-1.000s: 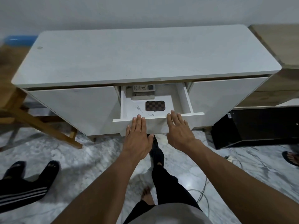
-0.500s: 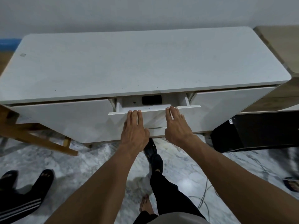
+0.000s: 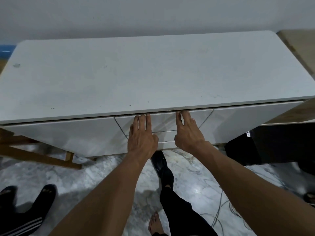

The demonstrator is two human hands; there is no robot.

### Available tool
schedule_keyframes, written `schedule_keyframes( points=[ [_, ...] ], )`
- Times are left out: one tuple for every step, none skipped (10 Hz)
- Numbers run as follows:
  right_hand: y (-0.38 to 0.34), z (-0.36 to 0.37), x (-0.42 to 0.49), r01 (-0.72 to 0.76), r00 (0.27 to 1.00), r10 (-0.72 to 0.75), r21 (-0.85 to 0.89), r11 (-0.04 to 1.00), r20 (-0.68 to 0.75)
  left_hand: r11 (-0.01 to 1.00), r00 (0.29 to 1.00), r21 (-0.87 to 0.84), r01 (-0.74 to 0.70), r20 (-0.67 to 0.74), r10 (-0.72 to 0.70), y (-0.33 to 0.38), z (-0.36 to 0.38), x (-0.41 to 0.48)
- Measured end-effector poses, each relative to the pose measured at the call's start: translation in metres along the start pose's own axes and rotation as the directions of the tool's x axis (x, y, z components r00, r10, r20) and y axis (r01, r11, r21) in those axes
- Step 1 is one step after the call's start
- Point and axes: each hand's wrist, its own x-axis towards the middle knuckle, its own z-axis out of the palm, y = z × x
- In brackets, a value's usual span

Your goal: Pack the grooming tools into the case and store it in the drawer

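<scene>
The white drawer (image 3: 163, 122) in the middle of the white cabinet (image 3: 153, 74) sits flush with the cabinet front. My left hand (image 3: 141, 137) lies flat on the drawer's left half, fingers straight and pointing up to its top edge. My right hand (image 3: 187, 133) presses flat on the right half in the same way. The checkered case and the drawer's inside are hidden behind the drawer front.
A wooden frame (image 3: 34, 154) stands at the lower left beside the cabinet. A black box (image 3: 272, 143) sits on the marble floor at the right, with cables (image 3: 219, 217) near it. Another person's black shoes (image 3: 25, 210) show at the bottom left. A wooden unit (image 3: 300, 46) adjoins the cabinet's right end.
Both hands have pushed the drawer in from wide open to flush with the cabinet front. The checkered case inside has gone out of sight.
</scene>
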Motion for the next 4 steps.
schedule_keyframes(
  points=[
    [-0.002,-0.002,0.004,-0.008,1.000,0.008,0.002,1.000,0.014,1.000,1.000,0.000,-0.002,0.003,0.002,-0.003,0.000,0.006],
    [-0.003,-0.008,0.002,-0.004,0.999,0.003,0.007,1.000,0.046,1.000,1.000,0.016,-0.010,0.005,0.010,-0.004,0.004,0.003],
    [-0.003,-0.026,0.001,0.002,0.995,-0.008,0.062,0.998,0.100,0.997,0.995,-0.062,0.047,0.089,-0.041,0.000,-0.009,0.014],
    [0.003,-0.053,-0.001,-0.028,0.989,0.013,0.100,0.995,0.147,0.991,1.000,-0.134,0.008,-0.020,-0.011,-0.004,-0.008,-0.017]
  ],
)
